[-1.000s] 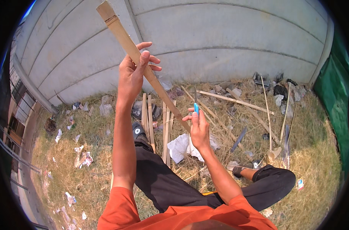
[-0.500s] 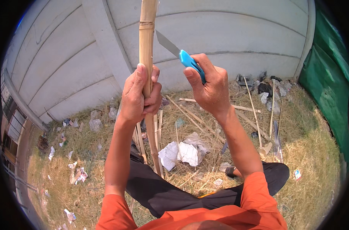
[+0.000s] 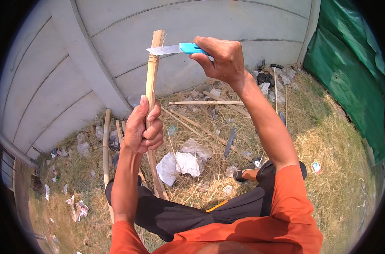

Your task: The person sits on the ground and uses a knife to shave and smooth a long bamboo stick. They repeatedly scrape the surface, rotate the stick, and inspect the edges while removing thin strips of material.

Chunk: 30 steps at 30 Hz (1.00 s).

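A split length of pale bamboo (image 3: 151,80) stands almost upright before me, with a node near its top end. My left hand (image 3: 145,129) is closed around it at mid-length, and its lower part runs down between my bent legs. In my closed right hand (image 3: 224,59) is a utility knife (image 3: 188,48) with a bright blue handle. The long blade points left and lies across the bamboo just above the node. Thin slivers stick out beside the cut end. Part of the knife's handle is hidden by my fingers.
A bamboo pole (image 3: 106,156) leans left of my leg. Several bamboo strips (image 3: 205,103) lie on the dry grass, near white broken chunks (image 3: 187,164) and a flat dark blade-like piece (image 3: 230,142). Beyond stand a grey panel wall (image 3: 243,25) and a green sheet (image 3: 349,72).
The knife has moved from beside the bamboo to across it near the top. The bamboo sits lower in view, its top end showing, and my head view has shifted.
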Available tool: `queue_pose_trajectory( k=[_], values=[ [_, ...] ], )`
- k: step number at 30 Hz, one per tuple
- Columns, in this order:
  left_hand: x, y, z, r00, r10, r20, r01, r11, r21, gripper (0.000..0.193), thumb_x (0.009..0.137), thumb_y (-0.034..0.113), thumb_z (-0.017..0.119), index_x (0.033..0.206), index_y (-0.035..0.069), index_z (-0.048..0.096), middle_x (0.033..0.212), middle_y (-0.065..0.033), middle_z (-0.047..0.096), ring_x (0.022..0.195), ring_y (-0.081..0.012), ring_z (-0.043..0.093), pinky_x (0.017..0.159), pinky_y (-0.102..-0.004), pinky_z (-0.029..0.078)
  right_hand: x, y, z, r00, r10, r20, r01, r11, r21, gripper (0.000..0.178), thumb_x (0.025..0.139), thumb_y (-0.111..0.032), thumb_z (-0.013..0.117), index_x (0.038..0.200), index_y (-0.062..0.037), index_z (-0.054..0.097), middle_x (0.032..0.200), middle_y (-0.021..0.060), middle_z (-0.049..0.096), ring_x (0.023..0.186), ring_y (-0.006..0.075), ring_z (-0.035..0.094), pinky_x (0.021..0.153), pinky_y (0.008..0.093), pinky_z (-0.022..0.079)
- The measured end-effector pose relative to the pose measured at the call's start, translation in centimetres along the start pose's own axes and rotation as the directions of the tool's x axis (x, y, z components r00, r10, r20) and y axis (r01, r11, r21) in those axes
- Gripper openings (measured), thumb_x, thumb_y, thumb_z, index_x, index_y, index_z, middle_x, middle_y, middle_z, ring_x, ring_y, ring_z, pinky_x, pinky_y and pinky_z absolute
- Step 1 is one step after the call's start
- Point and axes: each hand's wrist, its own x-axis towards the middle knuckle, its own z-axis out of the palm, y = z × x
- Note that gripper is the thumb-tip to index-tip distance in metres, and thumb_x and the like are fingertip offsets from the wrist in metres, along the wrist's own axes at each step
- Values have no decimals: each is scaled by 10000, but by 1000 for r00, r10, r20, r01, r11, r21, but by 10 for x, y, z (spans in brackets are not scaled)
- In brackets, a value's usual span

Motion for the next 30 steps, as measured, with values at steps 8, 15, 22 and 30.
queue_pose_trajectory(
  k=[8, 15, 22, 30],
  values=[
    [2, -24, -58, 974, -136, 182, 179, 952, -247, 528, 996, 554, 188, 713, 140, 352, 417, 59, 190, 305, -68, 151, 284, -227, 159, -43, -3, 43, 996, 32, 87, -22, 993, -112, 335, 849, -437, 640, 928, -116, 584, 611, 14, 491, 501, 195, 542, 464, 317, 429],
    [-27, -84, -59, 801, -598, -36, 598, 802, -8, 517, 998, 482, 357, 695, 70, 437, 431, 43, 270, 324, -42, 201, 284, -225, 179, -68, 118, 8, 726, 675, -127, -629, 579, -518, 404, 954, -484, 466, 895, -105, 591, 492, 75, 533, 466, 261, 570, 448, 363, 434],
    [-27, -70, -59, 869, -489, -80, 491, 871, 14, 508, 993, 486, 379, 699, 76, 442, 410, 24, 310, 300, -53, 222, 274, -230, 199, -131, -34, -20, 913, 219, 343, -304, 928, 215, 389, 911, -431, 562, 844, -48, 559, 611, 73, 549, 516, 246, 574, 478, 356, 437],
    [-22, -71, -67, 870, -492, -24, 490, 870, -58, 535, 999, 490, 346, 666, 78, 417, 406, 36, 274, 297, -48, 176, 268, -228, 172, -144, -53, -13, 923, 153, 353, -240, 946, 216, 419, 867, -476, 589, 783, -66, 558, 614, 47, 513, 512, 229, 552, 483, 341, 437]
  ],
)
